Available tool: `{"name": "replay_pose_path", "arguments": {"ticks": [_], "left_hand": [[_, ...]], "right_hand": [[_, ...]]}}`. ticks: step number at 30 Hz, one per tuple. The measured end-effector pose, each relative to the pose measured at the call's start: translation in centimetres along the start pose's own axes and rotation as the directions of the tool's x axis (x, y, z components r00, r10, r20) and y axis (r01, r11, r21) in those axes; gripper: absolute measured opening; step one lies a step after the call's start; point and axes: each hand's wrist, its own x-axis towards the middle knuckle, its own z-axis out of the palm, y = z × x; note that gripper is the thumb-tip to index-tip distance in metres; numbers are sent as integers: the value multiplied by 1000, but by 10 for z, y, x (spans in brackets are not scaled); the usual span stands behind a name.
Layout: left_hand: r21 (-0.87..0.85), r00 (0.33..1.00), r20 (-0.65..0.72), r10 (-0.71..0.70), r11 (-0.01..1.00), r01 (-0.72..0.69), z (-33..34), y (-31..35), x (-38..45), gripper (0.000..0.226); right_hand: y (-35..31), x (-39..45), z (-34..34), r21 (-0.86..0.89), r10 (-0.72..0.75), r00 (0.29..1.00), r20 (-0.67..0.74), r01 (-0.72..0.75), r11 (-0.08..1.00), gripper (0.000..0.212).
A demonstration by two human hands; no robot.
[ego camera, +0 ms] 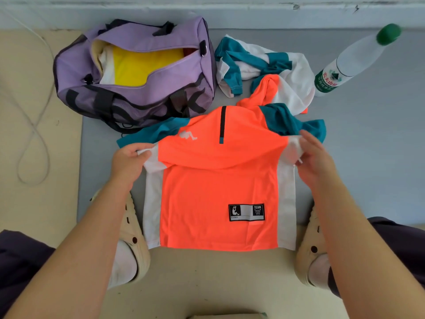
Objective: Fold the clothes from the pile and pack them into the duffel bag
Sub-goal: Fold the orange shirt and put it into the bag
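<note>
Near floor edge, between two beige clogs (128, 236): neon-orange jersey with white side panels and teal sleeves (218, 194), spread flat on grey mat (368, 146), upper part doubled toward the hem. Left hand (127, 161) pinching white side panel at fold line, thumb over fabric; right hand (315, 157) pinching opposite panel, fingers curled round cloth, both forearms reaching forward. Likely risk: uneven pull from either hand skewing the fold, or loose teal sleeve slipping out and bunching. Farther, toward mat's far edge: crumpled white-and-teal garment pile (259, 65), touching jersey collar; open lilac fabric duffel bag (138, 72) at far left, yellow cloth inside; clear plastic bottle with green cap (354, 58) far right.
</note>
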Motion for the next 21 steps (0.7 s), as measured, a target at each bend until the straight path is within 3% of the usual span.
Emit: {"name": "replay_pose_path", "arguments": {"ticks": [1, 3, 6, 8, 11, 13, 17, 19, 21], "left_hand": [[-48, 1000, -18, -10, 999, 9, -1, 1, 2, 25], [-163, 998, -32, -47, 986, 41, -1, 3, 5, 24], [-213, 998, 13, -63, 975, 64, 9, 1, 4, 25], [-216, 996, 41, -74, 973, 81, 16, -2, 1, 26], [-214, 993, 54, -102, 970, 112, 20, -5, 1, 27], [-220, 992, 64, -110, 968, 122, 21, -6, 2, 27], [-125, 987, 149, -58, 989, 77, 25, -5, 1, 34], [-102, 990, 137, -41, 993, 55, 26, -1, -1, 36], [-117, 997, 76, -16, 993, 24, 23, 8, -2, 32]], "right_hand": [[-5, 3, -4, 183, 31, 999, -29, -25, 983, 23], [-9, 7, -8, 264, 52, 998, -37, -41, 964, 22], [4, 3, 0, -100, 27, 1000, 1, -27, 995, 46], [15, 2, 5, -376, -23, 1000, 19, 28, 926, 56], [22, 4, 7, -488, -91, 995, 47, 102, 867, 50], [23, 4, 6, -421, -77, 995, 68, 99, 902, 41], [15, 7, 0, -54, 17, 996, 91, -12, 998, 25], [9, 8, -3, -25, 2, 995, 97, 0, 1000, 20], [0, 6, -4, -106, -33, 994, 101, 44, 993, 17]]}}
